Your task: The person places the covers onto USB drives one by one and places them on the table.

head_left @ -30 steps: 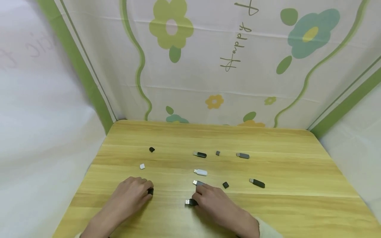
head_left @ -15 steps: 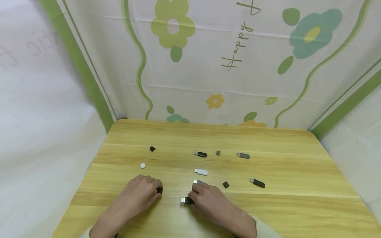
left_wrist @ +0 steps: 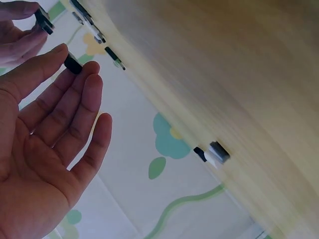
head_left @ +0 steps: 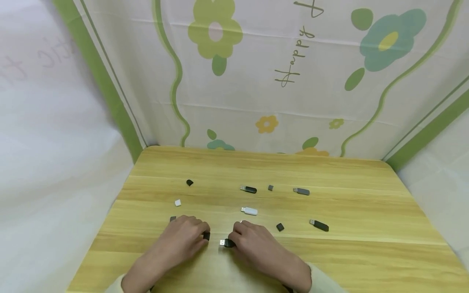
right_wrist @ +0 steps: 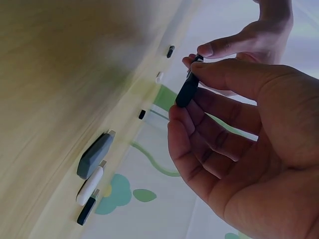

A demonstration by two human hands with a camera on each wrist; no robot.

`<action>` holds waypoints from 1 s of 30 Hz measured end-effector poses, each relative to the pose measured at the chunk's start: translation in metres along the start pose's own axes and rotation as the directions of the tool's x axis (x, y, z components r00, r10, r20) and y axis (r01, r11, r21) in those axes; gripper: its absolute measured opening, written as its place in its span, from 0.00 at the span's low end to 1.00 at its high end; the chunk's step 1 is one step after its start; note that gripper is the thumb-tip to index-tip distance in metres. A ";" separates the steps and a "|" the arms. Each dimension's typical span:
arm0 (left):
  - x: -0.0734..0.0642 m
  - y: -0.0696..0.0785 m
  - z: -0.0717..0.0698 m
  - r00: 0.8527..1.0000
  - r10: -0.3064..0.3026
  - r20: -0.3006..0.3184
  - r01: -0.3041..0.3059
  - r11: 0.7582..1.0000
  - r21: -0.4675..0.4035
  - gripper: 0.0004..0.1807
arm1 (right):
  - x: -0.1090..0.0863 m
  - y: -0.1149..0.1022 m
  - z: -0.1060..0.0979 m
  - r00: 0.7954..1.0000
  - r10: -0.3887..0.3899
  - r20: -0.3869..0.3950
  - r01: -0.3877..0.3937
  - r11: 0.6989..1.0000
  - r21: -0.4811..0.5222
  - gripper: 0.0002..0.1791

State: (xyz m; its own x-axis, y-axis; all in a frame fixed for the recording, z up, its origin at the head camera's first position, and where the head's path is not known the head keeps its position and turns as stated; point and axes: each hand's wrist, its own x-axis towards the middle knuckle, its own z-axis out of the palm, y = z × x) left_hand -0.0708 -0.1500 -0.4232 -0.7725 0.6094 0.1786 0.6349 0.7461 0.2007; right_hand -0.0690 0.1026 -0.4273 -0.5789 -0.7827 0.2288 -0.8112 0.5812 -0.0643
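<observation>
In the head view my left hand [head_left: 185, 238] pinches a small black USB stick cap [head_left: 207, 236] between thumb and fingertips; the left wrist view shows the same cap [left_wrist: 73, 64] at the tips. Facing it, my right hand [head_left: 258, 246] grips a black USB stick [head_left: 229, 243] whose bare metal plug points left at the cap. A short gap separates plug and cap. Thumb and fingers cover the rear of the stick in the head view, while its dark body [right_wrist: 186, 92] shows in the right wrist view. Both hands are low over the wooden table [head_left: 348, 264].
Behind the hands lie a white USB stick [head_left: 250, 211], a black one [head_left: 250, 189] and a grey one [head_left: 302, 191]. Another black stick [head_left: 320, 225] is to the right. Loose caps include a white cap [head_left: 178, 202] and a black cap [head_left: 280, 227]. A printed cloth [head_left: 227, 89] hangs behind.
My left hand has moved right with the cap, uncovering a grey cap behind it. My right hand has shifted slightly left with the USB stick, so the gap between them has narrowed.
</observation>
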 end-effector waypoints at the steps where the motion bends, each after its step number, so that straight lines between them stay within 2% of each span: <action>1: 0.000 0.001 0.000 1.000 0.004 -0.002 -0.004 1.000 -0.003 0.10 | 0.001 0.000 0.000 1.000 0.002 0.004 -0.002 1.000 0.005 0.05; 9: 0.003 0.011 0.003 0.999 0.047 -0.020 -0.048 0.998 -0.041 0.09 | 0.003 -0.001 0.001 1.000 0.012 -0.009 -0.012 1.000 0.006 0.06; 16: 0.006 0.015 0.003 0.999 0.039 -0.014 -0.040 0.998 -0.045 0.08 | 0.005 -0.003 0.000 1.000 0.016 -0.005 -0.015 1.000 0.019 0.06; 30: 0.005 0.018 0.005 0.999 0.043 -0.029 -0.044 0.999 -0.031 0.09 | 0.006 -0.003 0.002 0.998 -0.007 -0.060 0.006 1.000 -0.014 0.06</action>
State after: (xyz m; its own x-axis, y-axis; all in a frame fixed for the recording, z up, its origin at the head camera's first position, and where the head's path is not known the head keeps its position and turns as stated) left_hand -0.0634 -0.1320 -0.4233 -0.7437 0.6330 0.2152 0.6684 0.7098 0.2221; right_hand -0.0699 0.0953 -0.4277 -0.5676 -0.7718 0.2867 -0.8132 0.5799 -0.0490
